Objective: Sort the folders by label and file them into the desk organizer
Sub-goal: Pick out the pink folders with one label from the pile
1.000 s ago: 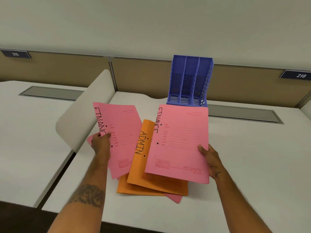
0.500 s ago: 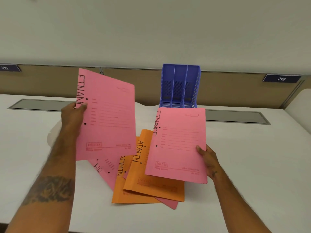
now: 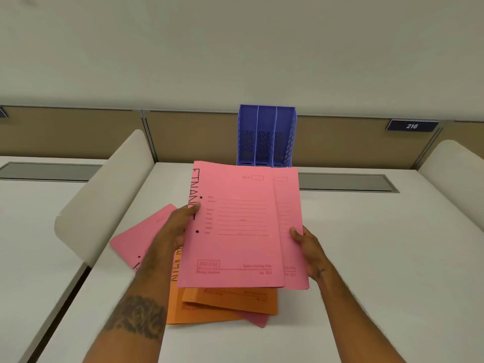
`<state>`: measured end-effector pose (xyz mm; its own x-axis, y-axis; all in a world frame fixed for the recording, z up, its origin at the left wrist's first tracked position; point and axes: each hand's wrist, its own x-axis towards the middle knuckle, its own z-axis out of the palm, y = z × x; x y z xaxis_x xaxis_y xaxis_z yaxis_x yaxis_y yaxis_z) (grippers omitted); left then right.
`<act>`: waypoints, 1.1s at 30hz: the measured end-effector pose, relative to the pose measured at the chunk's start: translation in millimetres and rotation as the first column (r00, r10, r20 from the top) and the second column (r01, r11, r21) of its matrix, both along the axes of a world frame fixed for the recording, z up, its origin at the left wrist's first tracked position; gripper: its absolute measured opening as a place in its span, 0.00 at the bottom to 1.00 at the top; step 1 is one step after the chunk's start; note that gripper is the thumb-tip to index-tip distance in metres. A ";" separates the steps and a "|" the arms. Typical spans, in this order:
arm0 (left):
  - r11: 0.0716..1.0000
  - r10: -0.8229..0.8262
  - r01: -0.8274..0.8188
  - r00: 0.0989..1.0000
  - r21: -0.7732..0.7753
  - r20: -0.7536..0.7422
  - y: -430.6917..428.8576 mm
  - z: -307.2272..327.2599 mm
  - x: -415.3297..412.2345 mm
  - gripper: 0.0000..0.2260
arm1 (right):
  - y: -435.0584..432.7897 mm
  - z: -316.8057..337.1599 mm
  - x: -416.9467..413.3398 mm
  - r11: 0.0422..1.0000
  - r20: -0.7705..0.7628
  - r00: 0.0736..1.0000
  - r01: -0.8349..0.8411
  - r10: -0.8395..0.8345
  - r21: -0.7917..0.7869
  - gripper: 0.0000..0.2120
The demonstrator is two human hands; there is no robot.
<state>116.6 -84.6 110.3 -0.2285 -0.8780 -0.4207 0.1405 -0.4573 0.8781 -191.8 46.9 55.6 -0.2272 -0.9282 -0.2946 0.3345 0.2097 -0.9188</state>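
In the head view two hands are seen, and five folders can be counted with certainty: three pink and two orange.

The front pink folder (image 3: 235,231) is held in the middle of the frame, above the desk (image 3: 379,258). Black letters are written along its left edge, beginning "FINAN" and partly covered by the thumb. Printed lines, two punched holes and a small box at the upper right are also seen on it. Its left edge is pinched by the left hand (image 3: 178,226): the thumb is laid on the face and the other fingers are hidden behind. The second pink folder (image 3: 290,205) is overlapped by it and shows only as a strip at the right, so its label cannot be read. Its right edge is pinched by the right hand (image 3: 307,247), thumb in front.

Below them, the upper orange folder (image 3: 230,302) is lying on the lower orange folder (image 3: 188,313), on the desk. The third pink folder (image 3: 141,237) lies at the left of this pile. A pink corner (image 3: 258,319) shows at the lower right of the pile, and it cannot be told whether it belongs to that folder.

One blue desk organizer (image 3: 265,134) with three upright compartments stands at the back of the desk, in the upper middle of the frame.
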 end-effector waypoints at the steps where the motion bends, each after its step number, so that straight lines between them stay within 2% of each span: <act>1: 1.000 -0.014 0.014 1.000 0.004 -0.011 2.2 -4.6 -4.0 0.13 | 2.0 1.0 -0.6 1.000 0.011 1.000 0.000 -0.001 0.001 0.16; 7: 0.985 -0.171 0.169 0.979 -0.024 -0.114 10.0 -20.0 -31.6 0.12 | 13.6 5.4 -2.9 1.000 0.007 1.000 0.013 -0.013 0.016 0.16; 13: 0.973 -0.205 0.204 0.979 -0.104 -0.004 16.4 -26.9 -65.9 0.11 | 31.0 7.9 -4.7 0.997 -0.006 0.998 0.059 -0.059 0.039 0.23; 19: 0.950 -0.250 0.259 0.966 -0.176 0.070 29.6 -23.7 -108.0 0.11 | 52.3 12.3 -31.6 0.995 -0.068 0.993 0.101 -0.100 0.011 0.18; 23: 0.923 -0.261 0.296 0.951 -0.247 0.165 45.6 -19.8 -148.2 0.14 | 71.6 14.2 -65.0 0.992 -0.106 0.986 0.129 -0.126 0.016 0.17; 28: 0.889 -0.304 0.343 0.937 -0.304 0.171 78.9 -21.2 -218.7 0.15 | 113.3 14.1 -129.5 0.983 -0.166 0.971 0.180 -0.171 0.038 0.17; 33: 0.929 -0.261 0.291 0.954 -0.229 0.151 127.6 -32.6 -304.2 0.25 | 164.6 8.1 -215.7 0.958 -0.263 0.937 0.265 -0.229 0.112 0.16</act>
<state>-187.6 43.0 77.7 -0.4393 -0.8663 -0.2379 -0.0692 -0.2314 0.9704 -407.5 211.4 63.8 -0.5261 -0.7855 -0.3260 0.1609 0.2845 -0.9451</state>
